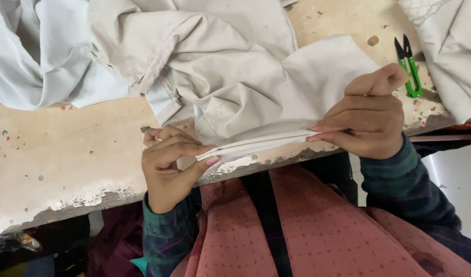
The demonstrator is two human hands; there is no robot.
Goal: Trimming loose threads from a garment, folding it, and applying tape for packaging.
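A crumpled off-white cloth garment lies on a worn wooden table. Its folded near edge is stretched taut between both hands just above the table's front edge. My left hand pinches the left end of that folded edge between thumb and fingers; a ring shows on one finger. My right hand grips the right end, fingers curled over the fabric.
Green-handled thread snips lie on the table at the right. A pale blue-grey cloth is heaped at the upper left, another off-white cloth at the upper right. The table's chipped front edge runs across; my lap in pink fabric is below.
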